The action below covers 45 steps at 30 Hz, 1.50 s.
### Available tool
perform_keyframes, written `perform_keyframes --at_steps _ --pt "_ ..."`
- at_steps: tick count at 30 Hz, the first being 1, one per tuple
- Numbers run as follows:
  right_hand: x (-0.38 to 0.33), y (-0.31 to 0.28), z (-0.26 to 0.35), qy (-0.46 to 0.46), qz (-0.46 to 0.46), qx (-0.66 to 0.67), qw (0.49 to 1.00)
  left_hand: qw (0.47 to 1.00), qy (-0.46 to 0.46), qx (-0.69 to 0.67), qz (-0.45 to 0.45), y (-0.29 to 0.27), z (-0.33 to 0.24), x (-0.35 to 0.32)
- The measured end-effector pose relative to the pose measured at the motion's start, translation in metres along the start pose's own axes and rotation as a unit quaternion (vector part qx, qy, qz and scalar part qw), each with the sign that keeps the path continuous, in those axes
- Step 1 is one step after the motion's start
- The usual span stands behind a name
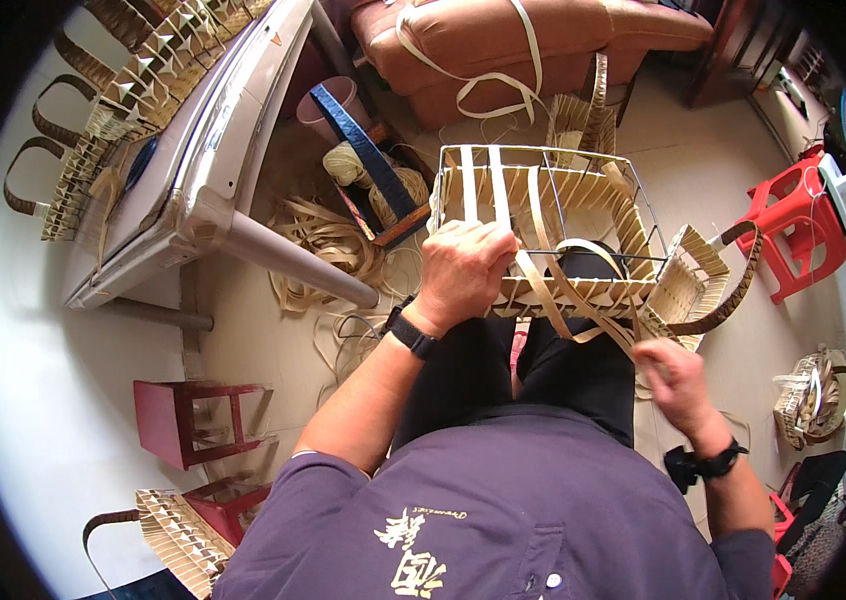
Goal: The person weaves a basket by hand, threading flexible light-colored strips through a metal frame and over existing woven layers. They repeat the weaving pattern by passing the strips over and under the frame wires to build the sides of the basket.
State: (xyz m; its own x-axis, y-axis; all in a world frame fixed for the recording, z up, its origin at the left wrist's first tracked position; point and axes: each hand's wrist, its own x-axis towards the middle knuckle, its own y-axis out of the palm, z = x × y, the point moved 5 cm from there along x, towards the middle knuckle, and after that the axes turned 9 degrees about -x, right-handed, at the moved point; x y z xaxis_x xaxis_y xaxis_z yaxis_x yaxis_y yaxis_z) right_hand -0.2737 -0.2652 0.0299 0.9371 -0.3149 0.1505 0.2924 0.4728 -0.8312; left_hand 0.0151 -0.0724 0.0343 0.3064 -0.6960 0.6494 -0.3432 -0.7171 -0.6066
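A basket [633,215] of tan woven strips over a dark wire frame [553,150] rests on its side across my thighs. My left hand [465,268] is closed over its near left part, where two pale flat strips [500,185] run to the frame's far edge. Several loose tan strips [540,290] loop over the near side and trail to the right. My right hand [676,385], to the right of my lap, is closed around the ends of these strips; its fingertips are partly blurred. A brown braided handle [743,285] curves out at the right end of the weave.
A table [208,150] with finished woven baskets stands at the left. On the floor beyond lie a heap of strips [318,250] and a box with a blue handle [363,150]. Red stools [803,225] flank me; a brown sofa [503,50] is at the back.
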Motion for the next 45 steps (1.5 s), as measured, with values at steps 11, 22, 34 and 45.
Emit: perform_keyframes --at_steps 11,22,34,45 --pt "0.095 0.071 0.05 -0.119 -0.083 -0.207 0.968 1.0 -0.012 0.001 -0.007 -0.005 0.0 0.0" --pt "-0.159 0.026 -0.095 0.072 0.323 -0.198 0.923 1.0 -0.01 -0.007 0.017 -0.004 -0.016 0.001" --pt "-0.37 0.078 -0.283 0.171 0.562 -0.309 0.748 1.0 0.008 -0.024 -0.008 -0.003 -0.019 0.007" --pt "0.038 0.027 -0.036 0.001 -0.1 -0.024 0.995 1.0 -0.025 -0.004 0.019 -0.011 -0.002 0.001"
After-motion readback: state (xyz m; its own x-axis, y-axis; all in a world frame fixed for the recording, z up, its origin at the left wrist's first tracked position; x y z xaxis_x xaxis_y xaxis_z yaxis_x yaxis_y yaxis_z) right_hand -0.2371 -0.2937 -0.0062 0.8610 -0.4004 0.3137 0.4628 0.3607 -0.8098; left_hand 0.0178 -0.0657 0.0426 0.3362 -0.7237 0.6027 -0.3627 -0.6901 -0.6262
